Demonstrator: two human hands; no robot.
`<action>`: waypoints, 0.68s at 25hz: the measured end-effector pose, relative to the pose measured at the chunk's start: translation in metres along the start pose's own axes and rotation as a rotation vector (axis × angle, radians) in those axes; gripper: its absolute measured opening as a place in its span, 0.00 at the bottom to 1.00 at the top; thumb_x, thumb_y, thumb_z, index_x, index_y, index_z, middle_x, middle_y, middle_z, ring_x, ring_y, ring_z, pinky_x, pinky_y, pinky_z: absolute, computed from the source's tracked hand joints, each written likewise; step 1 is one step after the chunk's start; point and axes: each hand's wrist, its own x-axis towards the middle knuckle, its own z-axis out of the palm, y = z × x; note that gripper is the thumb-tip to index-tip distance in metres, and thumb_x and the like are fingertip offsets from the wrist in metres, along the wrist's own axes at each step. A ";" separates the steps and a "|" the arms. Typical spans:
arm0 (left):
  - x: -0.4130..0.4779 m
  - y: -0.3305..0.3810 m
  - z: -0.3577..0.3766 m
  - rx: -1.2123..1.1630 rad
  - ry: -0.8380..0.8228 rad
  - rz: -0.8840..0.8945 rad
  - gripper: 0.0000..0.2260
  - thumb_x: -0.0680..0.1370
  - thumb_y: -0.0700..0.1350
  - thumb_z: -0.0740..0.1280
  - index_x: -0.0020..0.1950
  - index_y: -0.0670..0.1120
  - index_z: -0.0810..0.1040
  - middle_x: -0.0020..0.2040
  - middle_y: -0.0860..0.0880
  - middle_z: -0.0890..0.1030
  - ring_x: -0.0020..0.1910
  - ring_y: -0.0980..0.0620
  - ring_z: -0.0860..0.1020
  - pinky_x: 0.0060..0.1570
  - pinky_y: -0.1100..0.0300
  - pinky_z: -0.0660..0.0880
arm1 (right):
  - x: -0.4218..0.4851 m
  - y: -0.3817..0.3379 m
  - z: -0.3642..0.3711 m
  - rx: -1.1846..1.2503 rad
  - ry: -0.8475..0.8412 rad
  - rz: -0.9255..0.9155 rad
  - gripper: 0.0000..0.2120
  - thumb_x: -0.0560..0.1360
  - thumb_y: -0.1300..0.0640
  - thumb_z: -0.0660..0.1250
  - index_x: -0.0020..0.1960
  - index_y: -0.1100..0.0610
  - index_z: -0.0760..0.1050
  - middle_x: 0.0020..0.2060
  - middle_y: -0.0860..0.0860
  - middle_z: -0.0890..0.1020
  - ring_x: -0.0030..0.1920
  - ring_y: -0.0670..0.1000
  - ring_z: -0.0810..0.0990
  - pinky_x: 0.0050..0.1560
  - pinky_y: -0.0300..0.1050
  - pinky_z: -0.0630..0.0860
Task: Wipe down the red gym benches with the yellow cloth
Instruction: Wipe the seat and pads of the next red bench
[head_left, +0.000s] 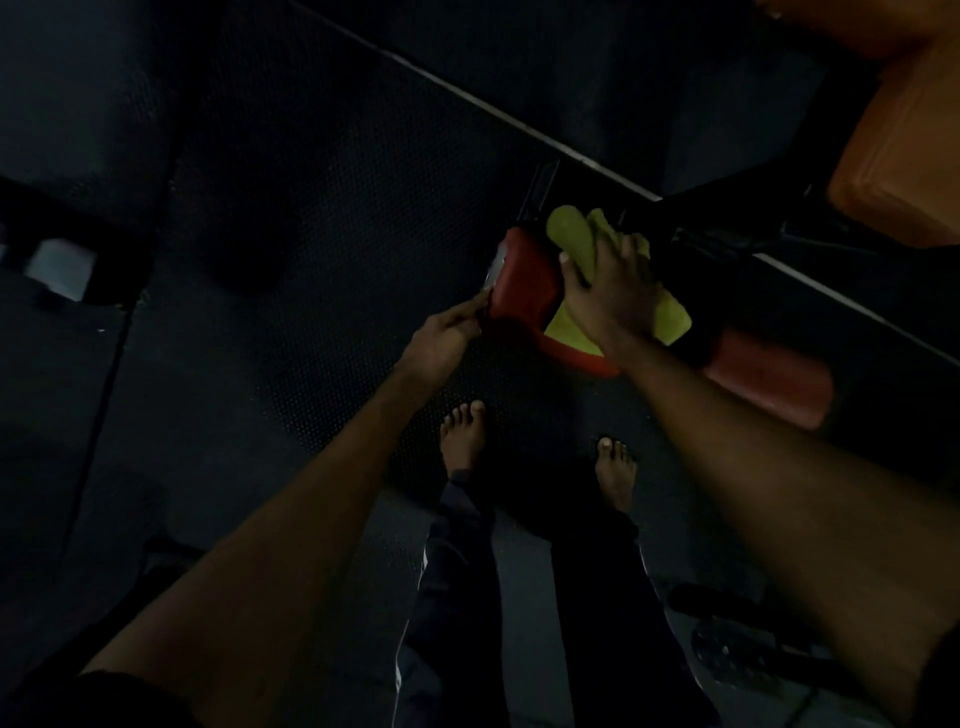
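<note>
R hand (605, 296) flat on yellow fabric cloth (571, 231) atop red padded bench (524, 286); L hand (447, 335) at edge, grip unclear; rec. overlapping strokes.

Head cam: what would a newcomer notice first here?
The yellow cloth, the brightest thing in a dark room, sits right of centre under the right hand, which presses it onto a red pad. The left hand meets that pad's left edge, and an orange bench fills the upper right corner.
</note>
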 end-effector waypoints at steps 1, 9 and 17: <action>0.001 -0.001 0.001 -0.048 0.011 -0.009 0.23 0.81 0.49 0.60 0.76 0.56 0.69 0.74 0.54 0.72 0.71 0.54 0.70 0.73 0.61 0.64 | -0.003 -0.007 0.004 -0.007 0.029 -0.043 0.28 0.80 0.38 0.58 0.73 0.53 0.69 0.74 0.57 0.67 0.72 0.62 0.66 0.68 0.60 0.65; -0.003 0.005 0.004 -0.118 -0.024 0.006 0.21 0.87 0.45 0.45 0.80 0.47 0.61 0.75 0.49 0.68 0.71 0.53 0.68 0.62 0.71 0.64 | 0.063 -0.009 0.000 0.147 -0.228 -0.062 0.36 0.73 0.28 0.57 0.76 0.46 0.66 0.69 0.55 0.73 0.67 0.61 0.74 0.66 0.60 0.72; -0.005 0.011 0.002 -0.207 0.054 -0.026 0.39 0.82 0.62 0.30 0.75 0.47 0.71 0.74 0.43 0.72 0.68 0.51 0.69 0.76 0.50 0.55 | -0.023 -0.014 0.007 -0.083 -0.055 -0.219 0.32 0.80 0.37 0.58 0.78 0.51 0.61 0.78 0.58 0.60 0.73 0.66 0.64 0.68 0.62 0.67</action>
